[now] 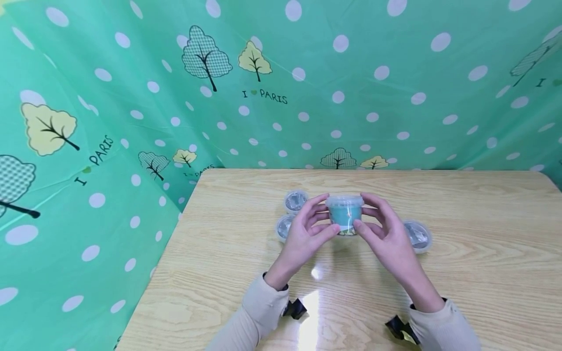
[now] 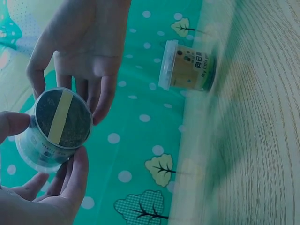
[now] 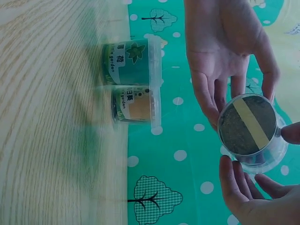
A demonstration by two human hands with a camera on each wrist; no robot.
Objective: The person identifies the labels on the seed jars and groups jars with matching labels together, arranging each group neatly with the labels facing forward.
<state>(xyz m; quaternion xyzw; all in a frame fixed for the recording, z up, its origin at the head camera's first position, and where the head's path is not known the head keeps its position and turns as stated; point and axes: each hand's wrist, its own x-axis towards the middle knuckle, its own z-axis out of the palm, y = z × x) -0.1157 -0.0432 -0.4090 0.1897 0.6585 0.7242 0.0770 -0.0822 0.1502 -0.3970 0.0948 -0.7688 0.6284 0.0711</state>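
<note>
Above the table, a small lidded plastic tub (image 1: pixel 345 214) with a turquoise label is held upright between both hands. My left hand (image 1: pixel 307 231) grips its left side, thumb at the front and fingers curled behind. On the opposite side my right hand (image 1: pixel 387 239) holds it the same way. Seen from below in the left wrist view, the tub (image 2: pixel 63 119) has a dark base crossed by a beige strip. Its translucent lid faces up.
Two similar tubs, one green-labelled (image 3: pixel 129 61) and one orange-labelled (image 3: pixel 136 104), stand on the table to the left. Another orange-labelled tub (image 2: pixel 190 68) stands right of my right hand. A green patterned cloth (image 1: pixel 281 97) hangs behind the wooden table (image 1: pixel 483 282).
</note>
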